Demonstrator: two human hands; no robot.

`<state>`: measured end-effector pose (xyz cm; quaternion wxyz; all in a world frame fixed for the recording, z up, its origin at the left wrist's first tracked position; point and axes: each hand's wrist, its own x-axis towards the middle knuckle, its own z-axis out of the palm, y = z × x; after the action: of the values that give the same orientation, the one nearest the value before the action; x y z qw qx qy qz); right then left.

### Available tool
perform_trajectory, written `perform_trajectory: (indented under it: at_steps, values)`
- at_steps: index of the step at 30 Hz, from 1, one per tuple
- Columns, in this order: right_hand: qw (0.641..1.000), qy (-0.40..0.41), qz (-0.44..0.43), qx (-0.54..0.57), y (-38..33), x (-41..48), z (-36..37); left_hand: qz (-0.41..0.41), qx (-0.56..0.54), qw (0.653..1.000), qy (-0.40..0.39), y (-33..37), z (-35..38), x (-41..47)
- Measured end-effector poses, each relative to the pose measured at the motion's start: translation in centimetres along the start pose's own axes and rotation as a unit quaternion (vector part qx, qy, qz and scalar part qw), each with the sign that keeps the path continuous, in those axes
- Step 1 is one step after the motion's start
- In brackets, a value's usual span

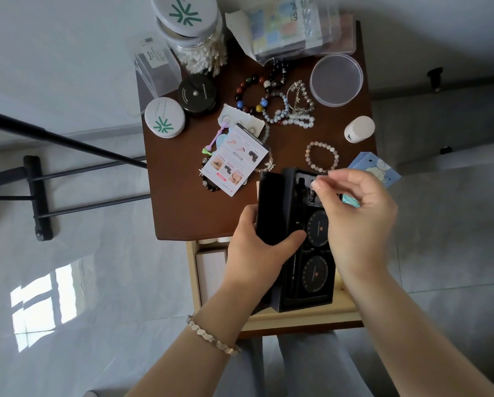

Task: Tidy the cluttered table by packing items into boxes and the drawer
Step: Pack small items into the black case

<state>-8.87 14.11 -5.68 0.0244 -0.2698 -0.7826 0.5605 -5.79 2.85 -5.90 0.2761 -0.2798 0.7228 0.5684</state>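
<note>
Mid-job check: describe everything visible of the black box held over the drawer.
The black box is long, matte and open, its lid raised along the left side. Inside are two round discs with fine markings, and narrow slots. It sits over the open drawer, far end at the table edge. The left hand grips the lid; the right hand hovers above its far end, fingertips pinched.

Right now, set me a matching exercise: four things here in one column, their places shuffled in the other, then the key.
1. black box
2. cotton swab jar
3. clear round dish
4. small white bottle

A. midway along the right edge of the table
B. under a white tin, at the far edge
C. gripped by the left hand, above the open drawer
D. near the far right corner

Pairs: 1-C, 2-B, 3-D, 4-A.
</note>
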Motion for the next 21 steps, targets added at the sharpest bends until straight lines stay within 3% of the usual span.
perform_trajectory:
  at_steps: [5, 12, 21]
  values:
    - [0.998, -0.003, -0.034, -0.046, 0.7, -0.4, 0.5, 0.010, 0.000, 1.000, 0.000, -0.1, 0.3, -0.1]
    - [0.972, -0.034, -0.148, -0.180, 1.6, -1.2, 0.4, 0.021, 0.006, 1.000, 0.002, 0.0, 0.0, 0.2]
    - [0.997, -0.035, -0.001, -0.075, 0.5, -1.2, 1.0, 0.036, 0.009, 0.999, 0.004, -0.3, 0.1, 0.1]
